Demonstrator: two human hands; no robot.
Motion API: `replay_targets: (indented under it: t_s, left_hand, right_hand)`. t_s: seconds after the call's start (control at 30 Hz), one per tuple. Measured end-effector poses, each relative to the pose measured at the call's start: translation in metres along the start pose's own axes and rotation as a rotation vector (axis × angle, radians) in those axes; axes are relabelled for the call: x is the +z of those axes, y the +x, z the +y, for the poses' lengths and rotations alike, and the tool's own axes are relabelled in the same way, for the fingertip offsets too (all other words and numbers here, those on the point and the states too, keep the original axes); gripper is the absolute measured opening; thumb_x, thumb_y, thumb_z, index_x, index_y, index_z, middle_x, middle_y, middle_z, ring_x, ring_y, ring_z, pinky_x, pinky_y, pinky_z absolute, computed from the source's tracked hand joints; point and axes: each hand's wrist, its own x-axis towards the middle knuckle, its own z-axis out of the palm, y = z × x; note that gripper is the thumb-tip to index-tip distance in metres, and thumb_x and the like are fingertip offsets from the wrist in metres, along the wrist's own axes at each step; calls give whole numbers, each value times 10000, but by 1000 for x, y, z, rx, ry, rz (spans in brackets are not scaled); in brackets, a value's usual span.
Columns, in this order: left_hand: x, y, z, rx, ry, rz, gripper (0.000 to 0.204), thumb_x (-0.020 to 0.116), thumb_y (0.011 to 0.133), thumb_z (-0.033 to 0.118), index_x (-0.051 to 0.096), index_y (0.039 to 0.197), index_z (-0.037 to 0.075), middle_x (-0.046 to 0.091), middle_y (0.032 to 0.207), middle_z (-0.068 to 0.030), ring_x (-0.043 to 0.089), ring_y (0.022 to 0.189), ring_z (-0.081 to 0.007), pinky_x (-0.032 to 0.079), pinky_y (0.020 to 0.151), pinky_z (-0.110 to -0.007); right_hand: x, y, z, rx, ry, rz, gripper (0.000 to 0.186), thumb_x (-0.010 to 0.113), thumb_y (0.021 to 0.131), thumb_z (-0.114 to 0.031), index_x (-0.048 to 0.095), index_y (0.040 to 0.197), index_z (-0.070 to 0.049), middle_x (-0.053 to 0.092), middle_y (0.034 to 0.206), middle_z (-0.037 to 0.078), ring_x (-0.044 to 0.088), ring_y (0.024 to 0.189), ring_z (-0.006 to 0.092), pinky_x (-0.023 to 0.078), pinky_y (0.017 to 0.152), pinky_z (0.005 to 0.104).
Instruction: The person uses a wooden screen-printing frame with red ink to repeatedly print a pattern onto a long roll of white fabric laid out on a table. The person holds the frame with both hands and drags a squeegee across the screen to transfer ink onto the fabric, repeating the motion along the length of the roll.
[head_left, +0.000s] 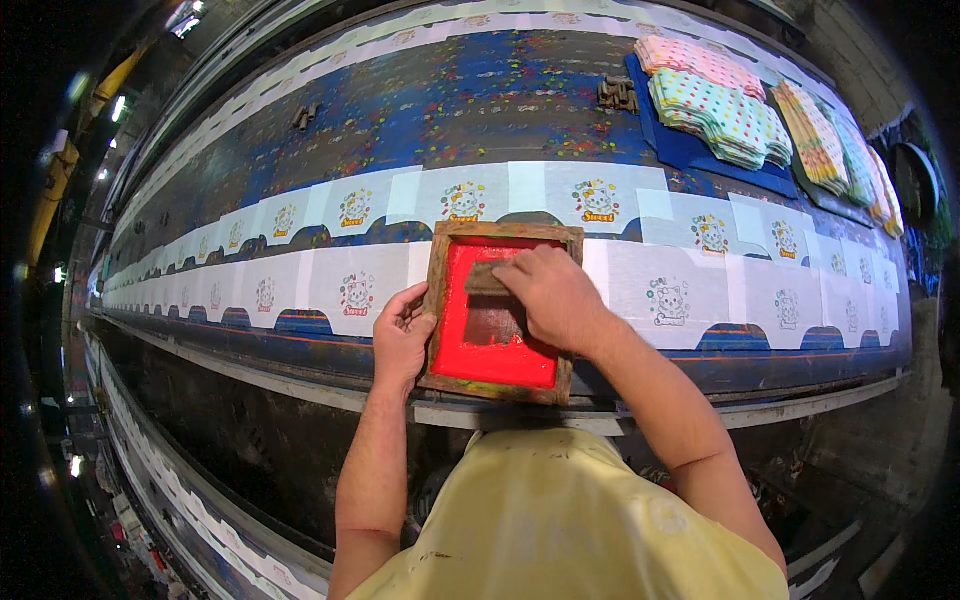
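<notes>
A wooden-framed printing screen [555, 370] with red ink around its mesh lies over the near row of white cloth pieces, close to the table's front edge. Inside the frame, my right hand [552, 290] grips a small brownish squeegee [484, 279] at the upper part of the mesh. My left hand [404, 335] is at the frame's left side, its fingers curled and the thumb against the wood. The cloth under the screen is hidden. To the right of the frame, a white cloth piece [625, 275] carries a cat print in dark outline.
Behind runs a second row of printed white cloth [400, 195] with yellow and orange lettering. Stacks of dotted fabric [715, 115] lie at the back right on a blue board [655, 130]. Small brown blocks [618, 95] sit on the paint-spattered long table [480, 100].
</notes>
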Motion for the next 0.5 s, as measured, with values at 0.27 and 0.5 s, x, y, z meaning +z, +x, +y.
replay_targets:
  t_s: [0.27,0.5]
  left_hand:
    - [-4,8,7,0,53,-90,590,679,1008,-159,631,1581,-25,706,1480,-160,717,1302,-200,599,1110,-324]
    - [-6,13,-1,16,-23,-134,587,709,1008,-140,642,1578,-17,699,1516,-182,702,1339,-204,606,1101,-336]
  right_hand:
    - [5,-51,-78,-43,67,17,403,756,895,-138,768,1275,-5,745,1124,151,735,1055,375,588,945,505]
    - [-25,-22,-45,80,243,-272,511,749,834,39,756,1339,-46,769,1198,205,727,1115,446,585,1004,559]
